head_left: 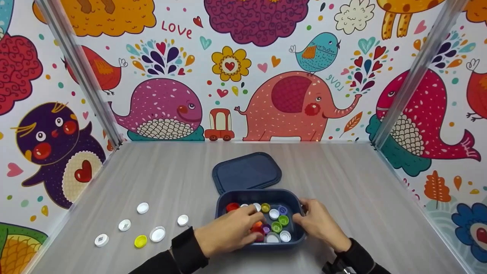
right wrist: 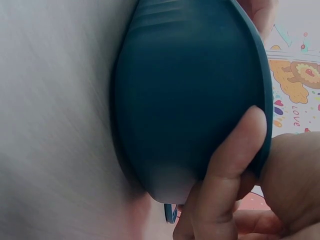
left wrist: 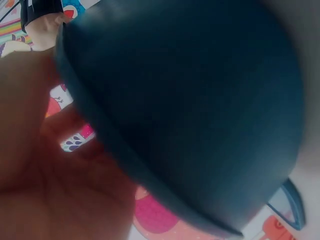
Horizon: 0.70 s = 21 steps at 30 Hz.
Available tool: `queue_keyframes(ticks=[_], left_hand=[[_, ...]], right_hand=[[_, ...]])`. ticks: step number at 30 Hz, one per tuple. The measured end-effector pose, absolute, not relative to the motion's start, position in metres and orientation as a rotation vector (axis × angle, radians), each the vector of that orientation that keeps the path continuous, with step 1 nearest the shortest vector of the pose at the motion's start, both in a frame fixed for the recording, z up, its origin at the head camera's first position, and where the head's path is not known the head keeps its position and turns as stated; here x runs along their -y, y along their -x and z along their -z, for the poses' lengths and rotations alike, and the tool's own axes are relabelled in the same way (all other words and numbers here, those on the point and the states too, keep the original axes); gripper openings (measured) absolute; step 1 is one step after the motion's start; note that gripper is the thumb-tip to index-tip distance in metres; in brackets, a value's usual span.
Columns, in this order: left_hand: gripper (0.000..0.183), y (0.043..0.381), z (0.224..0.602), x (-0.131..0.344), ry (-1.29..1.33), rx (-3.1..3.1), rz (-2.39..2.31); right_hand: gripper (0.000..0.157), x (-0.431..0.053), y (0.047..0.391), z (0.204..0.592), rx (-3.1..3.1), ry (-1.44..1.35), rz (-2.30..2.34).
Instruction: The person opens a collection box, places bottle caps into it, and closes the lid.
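Observation:
A dark blue plastic box (head_left: 262, 246) stands on the table, holding several bottle caps in red, orange, green, purple, yellow and white. My left hand (head_left: 230, 230) reaches over its left part, fingers and thumb spread above the red cap (head_left: 258, 233) and an orange one. In the left wrist view, that palm is beside the box's rim (left wrist: 112, 145), and the fingertips are hidden behind the wall. My right hand (head_left: 319, 220) grips the box at its right rim. The right wrist view shows a finger (right wrist: 232, 145) against the outer wall.
The box's dark blue lid (head_left: 247, 171) lies just behind it. Left on the table are a yellow cap (head_left: 140, 241), a larger white cap (head_left: 157, 234) and several smaller white ones, such as the cap (head_left: 183, 220) nearest the box. Patterned panels (head_left: 228, 95) enclose the table.

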<state>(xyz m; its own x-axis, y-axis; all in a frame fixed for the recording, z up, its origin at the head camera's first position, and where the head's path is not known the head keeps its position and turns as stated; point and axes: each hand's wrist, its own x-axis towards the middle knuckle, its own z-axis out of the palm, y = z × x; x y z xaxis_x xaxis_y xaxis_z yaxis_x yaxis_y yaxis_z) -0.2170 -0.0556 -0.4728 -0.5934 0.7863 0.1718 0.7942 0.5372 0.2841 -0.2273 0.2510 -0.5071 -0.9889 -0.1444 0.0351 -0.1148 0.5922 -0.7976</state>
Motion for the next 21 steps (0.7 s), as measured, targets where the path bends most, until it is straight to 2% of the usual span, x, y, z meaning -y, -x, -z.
queue_keyframes(ticks=[21], left_hand=[[0.024,0.214,0.468,0.089,1.225,2.727,0.701]], right_hand=[[0.022,-0.251,0.227,0.507,-2.775,0.22,1.386]])
